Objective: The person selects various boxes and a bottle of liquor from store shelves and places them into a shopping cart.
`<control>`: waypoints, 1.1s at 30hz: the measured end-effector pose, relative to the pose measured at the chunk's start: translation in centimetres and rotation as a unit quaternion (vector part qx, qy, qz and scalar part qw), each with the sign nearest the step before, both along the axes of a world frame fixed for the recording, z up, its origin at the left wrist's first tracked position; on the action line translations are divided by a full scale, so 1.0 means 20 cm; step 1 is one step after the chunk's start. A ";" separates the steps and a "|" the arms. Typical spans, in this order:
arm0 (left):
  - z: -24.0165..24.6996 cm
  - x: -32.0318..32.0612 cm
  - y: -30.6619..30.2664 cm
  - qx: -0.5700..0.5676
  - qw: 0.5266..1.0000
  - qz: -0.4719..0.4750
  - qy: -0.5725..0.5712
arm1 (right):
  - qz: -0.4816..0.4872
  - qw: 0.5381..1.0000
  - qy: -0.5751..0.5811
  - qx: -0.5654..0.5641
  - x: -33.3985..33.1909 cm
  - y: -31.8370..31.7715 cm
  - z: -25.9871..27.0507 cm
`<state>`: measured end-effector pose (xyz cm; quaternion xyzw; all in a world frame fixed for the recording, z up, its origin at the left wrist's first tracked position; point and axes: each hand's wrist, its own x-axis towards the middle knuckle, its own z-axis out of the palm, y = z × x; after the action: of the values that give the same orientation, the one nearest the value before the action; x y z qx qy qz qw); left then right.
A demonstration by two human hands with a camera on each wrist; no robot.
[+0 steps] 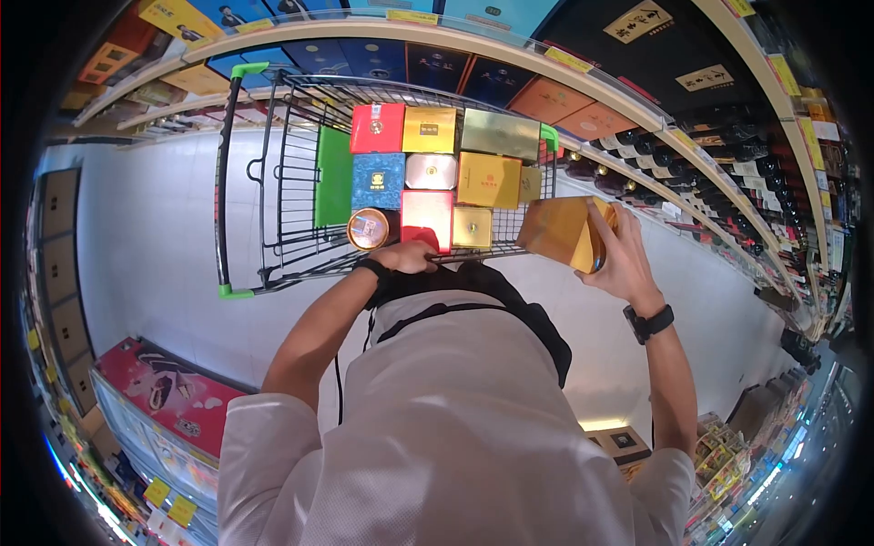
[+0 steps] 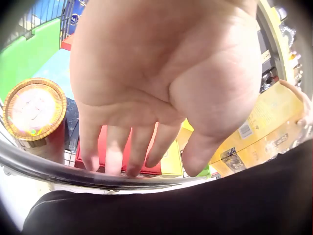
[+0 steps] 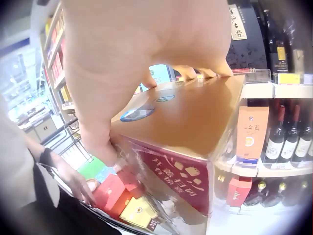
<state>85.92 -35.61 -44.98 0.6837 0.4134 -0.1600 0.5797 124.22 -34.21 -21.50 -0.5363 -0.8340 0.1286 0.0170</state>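
Observation:
My right hand (image 1: 626, 257) grips a large golden gift box (image 1: 557, 229) by its end, just past the right end of the shopping cart (image 1: 284, 182). In the right wrist view the thumb and fingers span the box's top, above a dark red printed label (image 3: 183, 178). My left hand (image 1: 408, 258) is at the cart's near side, fingers extended and fingertips right at the dark rim (image 2: 122, 182). Beside it in the cart are a red box (image 1: 426, 218) and a round gold-lidded canister (image 1: 368, 229); nothing shows in its palm.
Several gift boxes fill the cart's middle, among them a blue box (image 1: 378, 180) and a yellow box (image 1: 490, 180). Shelves with boxes and wine bottles (image 1: 719, 150) curve along the far and right sides. Pale floor (image 1: 164, 218) lies left of the cart.

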 end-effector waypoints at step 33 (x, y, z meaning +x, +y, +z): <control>-0.05 -0.10 -0.04 -0.026 0.999 0.041 0.023 | 0.132 0.991 0.005 0.022 -0.17 0.15 -0.31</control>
<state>83.99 -36.32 -46.07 0.6473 0.4499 -0.1627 0.5934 120.77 -31.24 -27.73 -0.4208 -0.8998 0.1139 0.0157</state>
